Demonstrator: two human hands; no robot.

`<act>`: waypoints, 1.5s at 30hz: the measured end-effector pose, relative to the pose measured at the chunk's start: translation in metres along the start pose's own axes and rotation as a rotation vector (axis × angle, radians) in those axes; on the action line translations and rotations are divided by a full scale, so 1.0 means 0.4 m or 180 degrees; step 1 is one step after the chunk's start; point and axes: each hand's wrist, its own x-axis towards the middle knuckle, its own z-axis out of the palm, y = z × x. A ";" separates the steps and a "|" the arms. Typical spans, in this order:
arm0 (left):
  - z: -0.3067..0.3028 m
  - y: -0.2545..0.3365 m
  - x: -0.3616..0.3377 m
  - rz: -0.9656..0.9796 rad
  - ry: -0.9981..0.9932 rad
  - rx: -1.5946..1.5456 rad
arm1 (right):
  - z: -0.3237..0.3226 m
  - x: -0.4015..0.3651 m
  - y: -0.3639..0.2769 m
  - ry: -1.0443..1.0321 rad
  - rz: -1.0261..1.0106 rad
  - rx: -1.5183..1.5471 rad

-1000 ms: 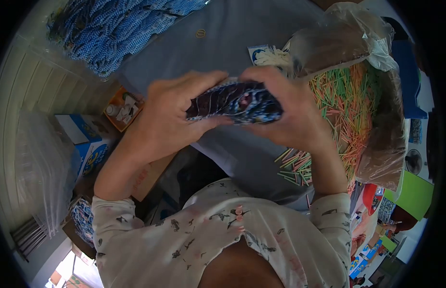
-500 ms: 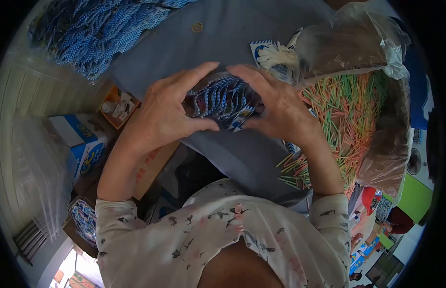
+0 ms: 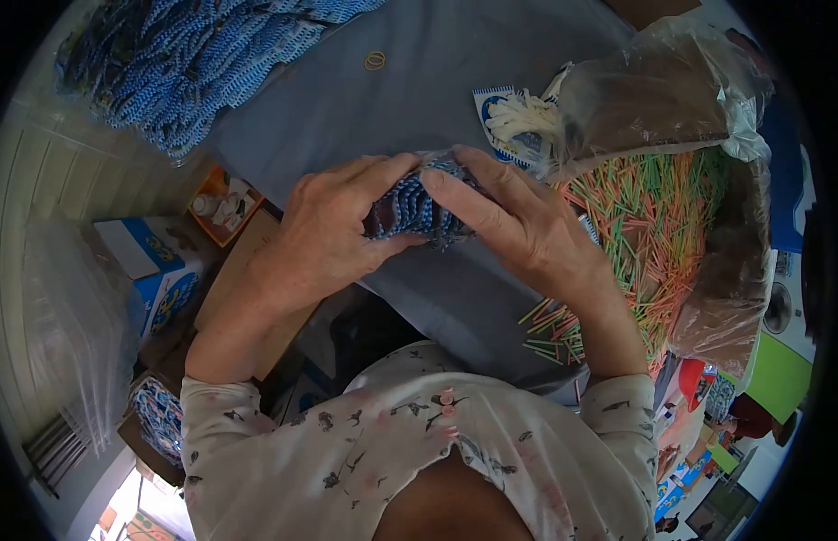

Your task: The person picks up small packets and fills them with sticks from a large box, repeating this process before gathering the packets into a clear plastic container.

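Observation:
A bundle of blue-and-white edged packets [image 3: 410, 207] is squeezed between my two hands above the grey cloth. My left hand [image 3: 333, 216] wraps round its left end, thumb below and fingers above. My right hand [image 3: 523, 216] grips the right end, with fingers lying across the top; the palm side is hidden. Thin rubber bands [image 3: 375, 60] lie on the cloth beyond the hands. Behind my right hand are a white glove [image 3: 520, 117] and a blue-white packet [image 3: 491, 101].
On the right, a plastic-lined box [image 3: 653, 104] holds many green and orange sticks [image 3: 649, 234]. A large heap of blue packets [image 3: 193, 72] covers the upper left. At left stand an orange tray [image 3: 225, 206] and a blue-white box [image 3: 153, 270].
My hands have closed in on the bundle from both sides, and it is now more compact. My right fingers have moved left over its top.

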 end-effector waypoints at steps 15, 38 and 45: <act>0.059 0.041 -0.011 0.0162 0.0071 0.1084 | -0.041 0.080 0.028 -0.0481 -0.0097 0.0265; -0.564 -0.189 0.651 -0.0693 -0.0330 0.3239 | -0.042 0.899 0.392 0.1889 -0.0081 -0.0508; -0.554 -0.131 0.661 -0.0726 -0.0470 0.3369 | -0.103 0.768 0.248 0.2823 0.0383 -0.1432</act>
